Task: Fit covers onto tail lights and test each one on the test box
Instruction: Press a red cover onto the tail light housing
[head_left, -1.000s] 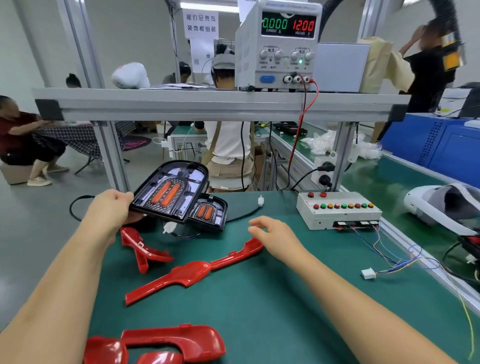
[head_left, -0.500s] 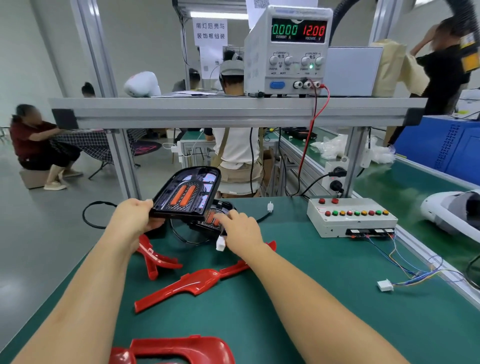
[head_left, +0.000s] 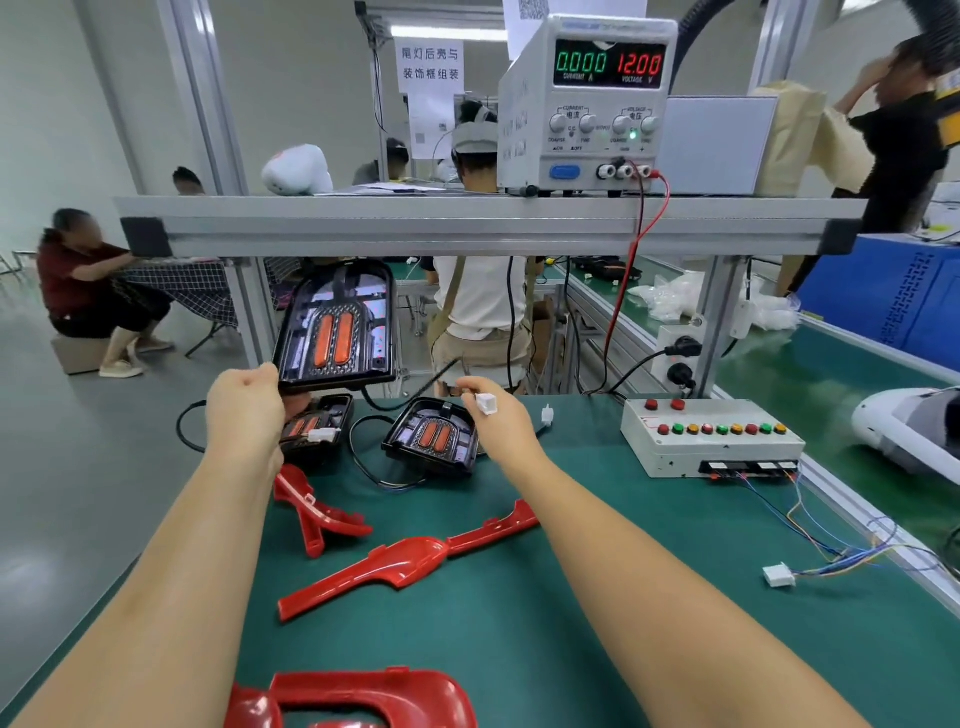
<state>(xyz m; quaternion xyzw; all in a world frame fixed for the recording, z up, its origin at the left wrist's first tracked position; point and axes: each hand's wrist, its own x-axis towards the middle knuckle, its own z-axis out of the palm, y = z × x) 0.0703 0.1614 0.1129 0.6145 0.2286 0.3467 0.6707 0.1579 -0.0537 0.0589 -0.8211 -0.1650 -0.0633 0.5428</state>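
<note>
My left hand (head_left: 244, 410) grips the lower edge of a black tail light (head_left: 340, 327) with two orange lenses, held up above the bench. My right hand (head_left: 496, 415) pinches that light's black cable just behind its white plug (head_left: 487, 403). Two more tail lights lie on the green mat: one (head_left: 431, 436) in front of my right hand, another (head_left: 317, 423) partly hidden behind my left hand. Red covers lie nearer to me: a long one (head_left: 410, 564), a forked one (head_left: 317, 512) and a wide one (head_left: 363, 699) at the bottom edge. The white test box (head_left: 711, 439) with coloured buttons sits at the right.
A power supply (head_left: 587, 104) reading 12.00 stands on the aluminium shelf (head_left: 467, 223) overhead, with red and black leads hanging down. A loose white connector (head_left: 778, 574) on coloured wires lies right of my right arm. Other people work behind the bench.
My left hand has raised the tail light and tilted it upright. My right hand has picked up the cable with its white plug and moved right, uncovering the tail light beneath.
</note>
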